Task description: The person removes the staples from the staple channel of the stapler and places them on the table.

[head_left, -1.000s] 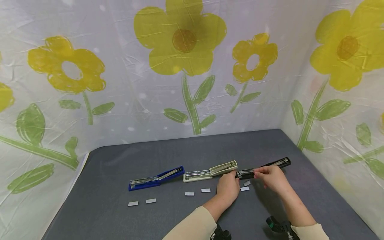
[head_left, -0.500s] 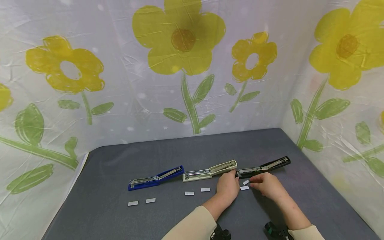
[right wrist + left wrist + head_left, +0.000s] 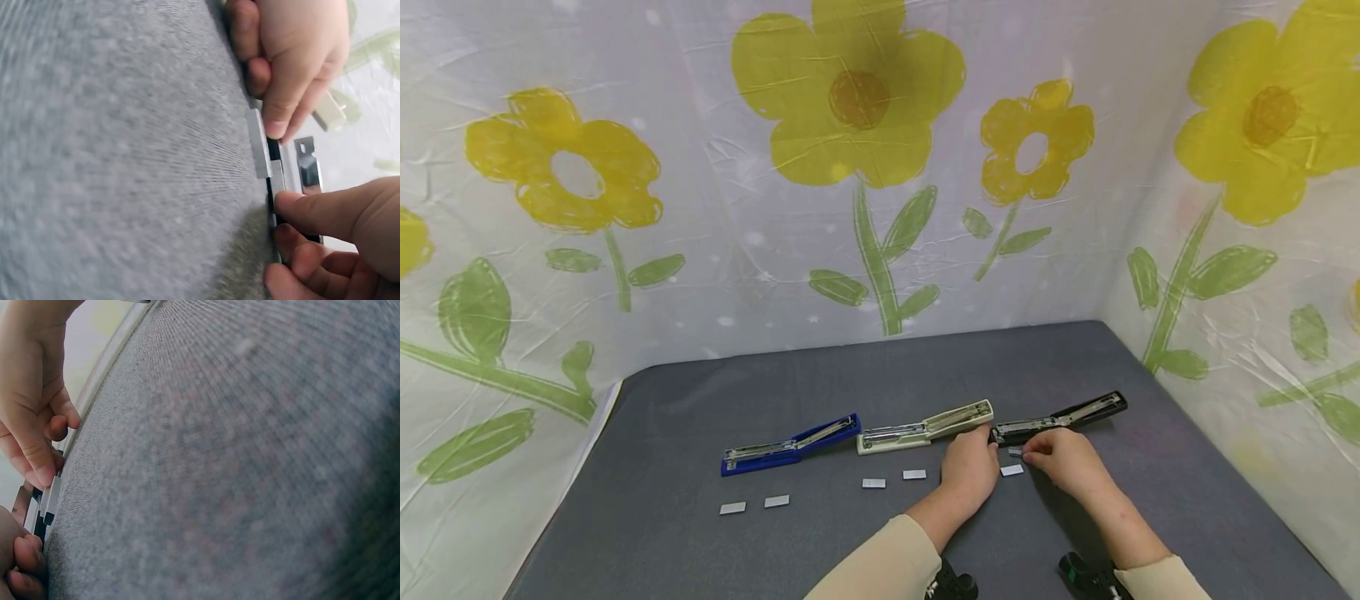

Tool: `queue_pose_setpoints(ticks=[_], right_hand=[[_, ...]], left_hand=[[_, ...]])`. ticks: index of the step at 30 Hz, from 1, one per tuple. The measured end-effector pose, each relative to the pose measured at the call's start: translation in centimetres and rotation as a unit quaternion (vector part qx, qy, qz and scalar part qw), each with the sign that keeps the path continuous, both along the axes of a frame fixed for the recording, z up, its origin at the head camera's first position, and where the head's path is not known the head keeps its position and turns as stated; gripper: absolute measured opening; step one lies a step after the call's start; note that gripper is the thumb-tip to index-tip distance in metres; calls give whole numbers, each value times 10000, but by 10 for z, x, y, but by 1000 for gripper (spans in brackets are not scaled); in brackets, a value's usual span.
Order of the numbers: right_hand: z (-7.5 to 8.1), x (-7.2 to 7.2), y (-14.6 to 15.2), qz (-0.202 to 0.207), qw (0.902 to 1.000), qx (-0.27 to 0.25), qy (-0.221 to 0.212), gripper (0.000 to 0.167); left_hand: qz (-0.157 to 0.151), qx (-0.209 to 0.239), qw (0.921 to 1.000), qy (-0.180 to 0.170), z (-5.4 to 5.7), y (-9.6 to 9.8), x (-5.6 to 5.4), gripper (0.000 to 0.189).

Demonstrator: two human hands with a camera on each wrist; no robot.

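A black stapler [image 3: 1093,407] lies swung open on the grey table, its metal channel facing up. My left hand [image 3: 972,468] grips its left end between thumb and fingers. Just in front of the stapler, my right hand [image 3: 1069,460] pinches a small strip of staples [image 3: 1015,452] by its right end; the right wrist view has the thumb against this strip [image 3: 278,175]. A second staple strip [image 3: 1012,471] lies flat on the cloth close by, between the two hands.
To the left, a cream stapler [image 3: 891,439] and a blue stapler [image 3: 760,454] also lie opened out. In front of the cream one are two staple strips [image 3: 914,475]; two more strips [image 3: 733,508] lie before the blue one. A flower-printed curtain [image 3: 737,250] stands behind the table.
My right hand has come down from the black stapler's channel to the staple strip in front, which it now pinches and which has tipped. The left hand has stayed on the stapler.
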State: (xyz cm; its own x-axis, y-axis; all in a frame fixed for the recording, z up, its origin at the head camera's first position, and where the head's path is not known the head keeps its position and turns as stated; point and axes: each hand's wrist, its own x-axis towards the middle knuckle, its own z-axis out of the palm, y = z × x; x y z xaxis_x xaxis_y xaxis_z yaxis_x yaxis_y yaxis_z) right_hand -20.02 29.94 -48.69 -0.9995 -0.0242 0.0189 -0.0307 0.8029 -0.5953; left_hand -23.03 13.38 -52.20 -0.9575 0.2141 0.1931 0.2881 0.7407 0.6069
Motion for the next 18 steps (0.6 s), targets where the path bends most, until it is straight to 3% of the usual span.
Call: queue_pose_setpoints(ticks=[18], right_hand=[[12,5,15,-127,9977,-635,210,7]], left_hand=[[-12,-19,10000,-36,0,0,0,19]])
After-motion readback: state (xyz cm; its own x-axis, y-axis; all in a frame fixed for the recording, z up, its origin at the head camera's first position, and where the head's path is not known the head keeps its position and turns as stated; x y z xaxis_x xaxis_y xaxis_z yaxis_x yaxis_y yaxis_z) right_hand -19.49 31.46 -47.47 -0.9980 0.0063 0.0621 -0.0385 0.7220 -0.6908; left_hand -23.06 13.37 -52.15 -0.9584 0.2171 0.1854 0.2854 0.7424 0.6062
